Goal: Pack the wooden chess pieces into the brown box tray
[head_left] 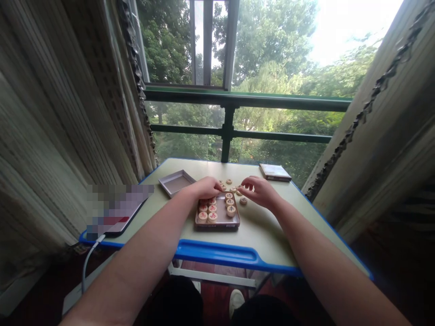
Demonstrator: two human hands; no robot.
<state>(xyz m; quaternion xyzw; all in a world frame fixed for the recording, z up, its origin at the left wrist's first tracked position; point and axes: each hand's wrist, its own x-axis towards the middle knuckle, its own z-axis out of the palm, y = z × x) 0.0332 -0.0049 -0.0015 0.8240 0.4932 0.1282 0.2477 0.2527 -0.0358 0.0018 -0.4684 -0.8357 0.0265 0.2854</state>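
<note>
My left hand (208, 186) is closed in a pinch above the far edge of a shallow box (220, 223); whatever its fingertips hold is hidden. On the box's left side sit red-marked Chinese chess pieces (212, 217), partly covered by that hand. Down the right side runs a column of dark-marked pieces (231, 211), with bare box floor between the groups. Just beyond the box on the right, my right hand (257, 190) has its thumb and bent fingers at a Chinese chess piece (239, 191), apparently gripping it. Other loose pieces (243, 200) lie near both hands.
A box lid (176, 182) lies at the table's back left. A flat case (275, 172) is at the back right. On the left, a tablet-like device (131, 215) has a white cable (89, 258) hanging off the edge. A blue rim (217, 251) borders the table (265, 246).
</note>
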